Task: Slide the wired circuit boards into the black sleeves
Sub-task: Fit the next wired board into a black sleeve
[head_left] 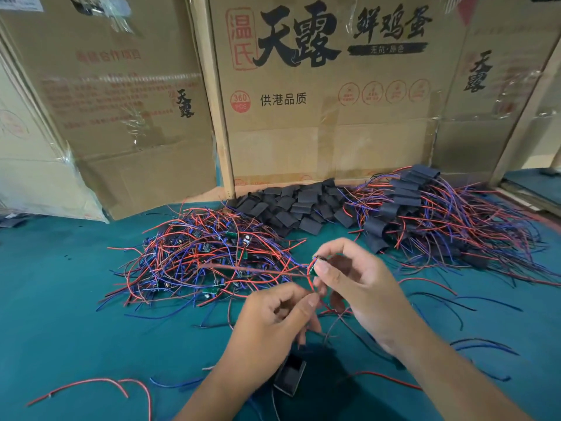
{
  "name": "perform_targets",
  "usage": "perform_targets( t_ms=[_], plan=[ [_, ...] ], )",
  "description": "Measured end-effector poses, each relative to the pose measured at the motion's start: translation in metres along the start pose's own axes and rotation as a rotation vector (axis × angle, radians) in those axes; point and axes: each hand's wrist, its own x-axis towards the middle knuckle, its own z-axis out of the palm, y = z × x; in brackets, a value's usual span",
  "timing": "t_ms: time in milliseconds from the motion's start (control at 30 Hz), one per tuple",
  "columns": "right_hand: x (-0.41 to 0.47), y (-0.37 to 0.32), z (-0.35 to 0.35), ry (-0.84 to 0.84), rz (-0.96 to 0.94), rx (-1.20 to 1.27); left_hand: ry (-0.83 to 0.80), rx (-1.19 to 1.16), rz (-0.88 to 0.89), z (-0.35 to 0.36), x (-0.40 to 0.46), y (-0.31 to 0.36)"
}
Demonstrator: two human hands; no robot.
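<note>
I am partway through 1 cycle: a board is picked, but it is not yet in a sleeve. My right hand [358,278] pinches a small wired circuit board [318,264] between thumb and fingers, so that grip is closed on the board, with the board at the fingertips, up and to the left of the palm. Its red wires [311,282] hang from the board down toward my left hand [273,317], whose thumb and forefinger pinch them just below the right grip; that grip is closed on the wires.

A black sleeve [290,376] sits below the left hand, near the wrist, its open mouth facing up; whether the lower fingers hold it or it rests on the worktop [76,314] I cannot tell.

By my judgement the next move calls for gathering the loose wires into 1 straight bundle, lining them up with the sleeve's mouth, feeding them through first, then drawing the board in behind them.

Beyond the left grip, up and to its left, lies the tangle of bare boards [206,259]. Beyond both grips lies the pile of empty sleeves [291,205], and up and to the right of the right grip the finished heap [425,214]
</note>
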Motion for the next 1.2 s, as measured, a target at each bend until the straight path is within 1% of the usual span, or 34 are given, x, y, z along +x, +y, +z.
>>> perform_targets(
  t_ms=[100, 200, 267, 367, 467, 533, 667, 733, 833, 967, 1033, 1067, 1133, 1200],
  plan=[
    [-0.004, -0.004, -0.007, -0.001, -0.177, -0.28, 0.017, -0.194, -0.067, -0.001, 0.001, 0.0],
    [-0.006, -0.003, -0.012, -0.005, -0.321, -0.539, -0.062, -0.296, -0.076, -0.002, 0.003, 0.001],
    [-0.006, 0.0, -0.014, -0.021, -0.403, -0.635, -0.067, -0.358, -0.087, -0.002, 0.004, 0.002],
    [-0.007, 0.006, -0.014, -0.019, -0.454, -0.756, -0.042, -0.416, -0.079, -0.001, 0.006, 0.001],
    [-0.008, 0.008, -0.013, -0.025, -0.465, -0.793, -0.018, -0.446, -0.053, -0.003, 0.007, -0.002],
    [-0.008, 0.008, -0.013, 0.0, -0.5, -0.831, -0.012, -0.44, -0.011, -0.004, 0.007, -0.004],
    [-0.007, 0.009, -0.014, 0.093, -0.538, -0.85, 0.021, -0.259, 0.111, -0.008, 0.005, -0.003],
    [-0.006, 0.01, -0.014, 0.109, -0.533, -0.845, -0.017, -0.168, 0.201, -0.01, 0.005, -0.003],
    [-0.006, 0.012, -0.013, 0.101, -0.529, -0.834, -0.048, -0.172, 0.277, -0.01, 0.006, -0.002],
    [-0.007, 0.011, -0.011, 0.096, -0.544, -0.78, 0.081, -0.144, 0.262, -0.01, 0.008, -0.005],
    [-0.008, 0.01, -0.011, 0.065, -0.6, -0.802, 0.127, -0.128, 0.257, -0.01, 0.01, -0.007],
    [-0.008, 0.009, -0.011, 0.052, -0.646, -0.835, 0.149, -0.156, 0.237, -0.01, 0.011, -0.007],
    [-0.008, 0.009, -0.012, 0.039, -0.74, -0.892, 0.165, -0.344, 0.125, -0.013, 0.015, -0.003],
    [-0.008, 0.009, -0.012, 0.026, -0.806, -0.916, 0.095, -0.516, -0.03, -0.017, 0.016, -0.001]
  ],
)
